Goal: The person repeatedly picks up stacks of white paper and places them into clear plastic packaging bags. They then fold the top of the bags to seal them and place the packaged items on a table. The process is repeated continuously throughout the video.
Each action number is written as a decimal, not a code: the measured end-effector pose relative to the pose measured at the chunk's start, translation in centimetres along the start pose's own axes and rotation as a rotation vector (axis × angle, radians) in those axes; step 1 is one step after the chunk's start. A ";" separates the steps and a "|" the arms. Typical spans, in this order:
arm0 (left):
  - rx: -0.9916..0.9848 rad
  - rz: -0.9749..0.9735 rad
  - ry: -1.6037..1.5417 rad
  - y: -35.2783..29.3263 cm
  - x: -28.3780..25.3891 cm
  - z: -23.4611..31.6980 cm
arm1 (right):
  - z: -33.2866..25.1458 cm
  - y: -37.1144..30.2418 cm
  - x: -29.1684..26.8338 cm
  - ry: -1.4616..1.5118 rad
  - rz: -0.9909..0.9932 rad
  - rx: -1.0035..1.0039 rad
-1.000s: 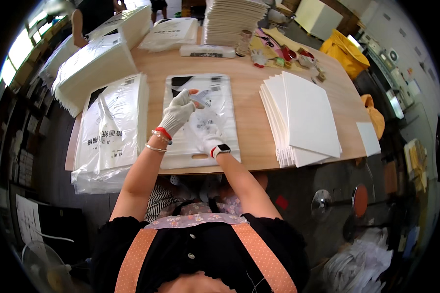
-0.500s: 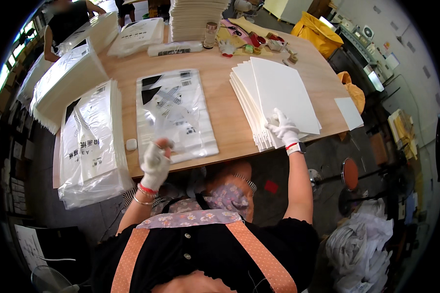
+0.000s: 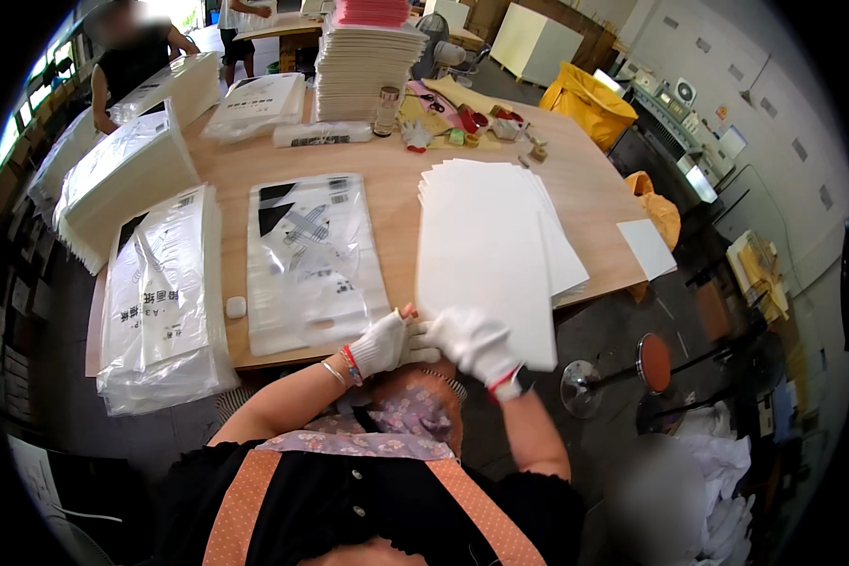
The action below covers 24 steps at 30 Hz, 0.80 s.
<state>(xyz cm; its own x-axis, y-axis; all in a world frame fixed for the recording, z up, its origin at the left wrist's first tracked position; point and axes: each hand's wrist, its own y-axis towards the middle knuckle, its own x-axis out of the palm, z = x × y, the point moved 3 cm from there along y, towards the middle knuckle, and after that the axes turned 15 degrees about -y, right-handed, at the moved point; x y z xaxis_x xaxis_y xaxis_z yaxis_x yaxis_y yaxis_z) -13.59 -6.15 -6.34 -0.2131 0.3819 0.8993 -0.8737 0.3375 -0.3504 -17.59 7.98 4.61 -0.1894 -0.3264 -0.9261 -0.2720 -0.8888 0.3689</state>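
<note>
A pile of large white paper sheets [image 3: 486, 250] lies fanned on the table, its upper part jutting past the near table edge. At the near left corner of the upper sheets is my left hand [image 3: 387, 342], in a white glove with bare fingertips showing; its thumb points up, apart from the stretched fingers. My right hand [image 3: 476, 344], also gloved, is smeared by motion over the near edge of the sheets. The two hands meet or nearly meet at the fingers. Left of the paper, a flat clear printed plastic bag [image 3: 297, 269] lies with its handle hole toward me.
Stacked printed bags [image 3: 160, 292] overhang the table's left front. A small white box [image 3: 237, 307] sits beside them. Farther back are a tall sheet stack [image 3: 363, 75], a bottle [image 3: 386, 111] and tape rolls [image 3: 507, 124]. A person [image 3: 127, 57] stands at the far left. A round stool [image 3: 653, 362] is at right.
The upper sheets have come toward me and left, over the table edge. My right hand moved left and nearer; my left hand moved right to the paper's corner. The view has shifted.
</note>
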 end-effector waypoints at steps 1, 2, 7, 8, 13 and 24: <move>-0.055 0.038 -0.058 0.6 -1.0 0.4 | -2.8 0.6 -2.0 0.209 -0.247 0.073; 0.096 0.003 0.246 -1.0 -1.1 0.7 | -3.0 -1.0 -2.2 0.319 -0.048 0.048; 0.236 0.088 0.954 -7.6 1.1 3.3 | 5.9 -15.4 6.8 1.358 0.371 1.087; 0.228 0.144 1.144 -8.2 1.7 3.6 | 6.0 -18.2 10.0 1.657 0.517 1.131; 0.737 0.260 1.841 -8.9 1.3 -2.5 | -6.5 -8.0 9.4 1.400 0.398 1.005; 0.992 0.117 1.519 -15.9 0.6 2.2 | -9.1 -4.6 9.1 0.867 0.254 0.943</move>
<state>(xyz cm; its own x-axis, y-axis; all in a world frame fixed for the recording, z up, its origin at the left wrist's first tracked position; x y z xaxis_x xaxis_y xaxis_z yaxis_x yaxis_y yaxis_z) -0.79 -13.21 0.31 -0.2421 0.9201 -0.3080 -0.9137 -0.1094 0.3914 -9.43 6.15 -6.24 0.2373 -0.8653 -0.4415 -0.9385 -0.3216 0.1257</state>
